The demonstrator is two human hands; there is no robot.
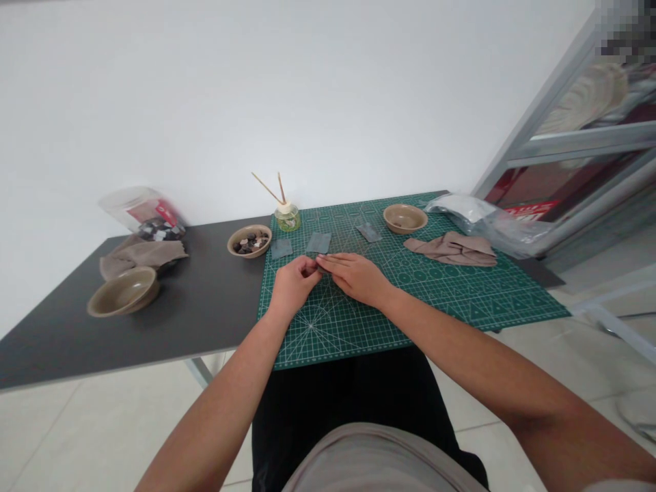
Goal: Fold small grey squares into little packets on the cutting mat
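Observation:
My left hand (293,285) and my right hand (359,279) meet above the green cutting mat (410,301). Between their fingertips is a small dark piece (322,268), mostly covered, so its kind cannot be made out. The left thumb and fingers pinch it; the right fingers lie closed together against it. Just beyond the hands, small grey sheets lie on the mat: one at the left (281,248), one in the middle (318,242) and one at the right (369,232). A tan bowl (249,254) of dark and pale small pieces stands to the left.
At the back stands a small bottle (288,217) with two sticks. A tan bowl (404,231), a brown cloth (454,249) and clear plastic packaging (486,217) are on the right. Leftward are another bowl (123,311), a cloth (143,254) and a tipped clear container (133,205).

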